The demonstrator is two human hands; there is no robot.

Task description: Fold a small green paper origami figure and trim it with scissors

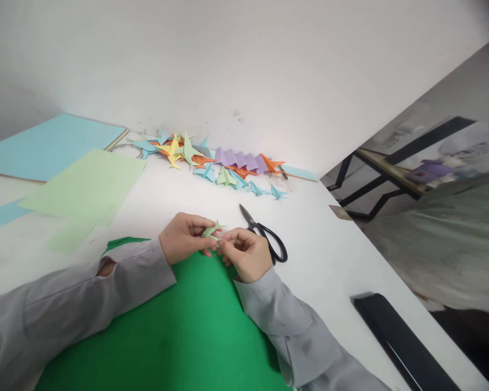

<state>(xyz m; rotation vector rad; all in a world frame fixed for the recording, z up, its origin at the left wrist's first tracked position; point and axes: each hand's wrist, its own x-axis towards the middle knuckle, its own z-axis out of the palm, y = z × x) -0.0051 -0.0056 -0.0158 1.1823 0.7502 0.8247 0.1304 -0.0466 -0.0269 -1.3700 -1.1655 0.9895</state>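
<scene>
Between my two hands is a small folded piece of light green paper with pointed ends. My left hand pinches it from the left, fingers closed round its body. From the right, my right hand grips its lower right end between thumb and forefinger. Just beyond my right hand lie black-handled scissors, blades pointing up and left. Green cloth spreads below my wrists.
Folded paper birds in several colours and a pleated purple paper lie along the wall. Blue sheets and light green sheets are at left. A black case rests at right; beyond the table edge is a person's clothing.
</scene>
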